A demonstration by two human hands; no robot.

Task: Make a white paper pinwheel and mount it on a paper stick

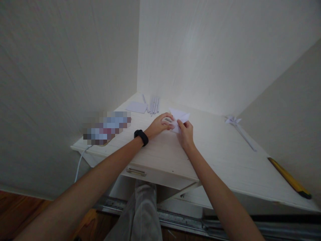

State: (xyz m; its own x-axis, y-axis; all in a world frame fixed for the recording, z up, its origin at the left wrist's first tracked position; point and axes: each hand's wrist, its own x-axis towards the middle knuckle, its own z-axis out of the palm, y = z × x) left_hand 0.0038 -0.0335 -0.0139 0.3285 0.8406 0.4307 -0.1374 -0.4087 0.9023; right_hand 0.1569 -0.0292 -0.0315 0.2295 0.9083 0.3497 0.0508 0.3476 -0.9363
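Two bare hands work one folded white paper piece [179,117] on a white desk [220,157], set in a corner between pale walls. Left hand [160,125], black watch [141,137] on its wrist, lies over the paper's left edge with fingers curled down onto it; something thin and dark shows under the fingers, too small to tell what. Right hand [186,133] pinches the paper's near edge, fingers closed narrow on it. The paper sits near the middle back of the desk, partly lifted, its pointed flaps spread away from the person.

Behind the left hand: one flat white sheet [136,107], and just beside it a bunch of thin paper sticks [153,105], about five or six, count uncertain. Far right: one finished paper flower on a long stem [237,125], well apart from the hands. One yellow tool with a dark tip [289,179] lies at the right desk edge. One drawer handle [135,172] below the front edge. One white cable [79,162] hangs off the left side. One blurred-out patch on the desk's left.
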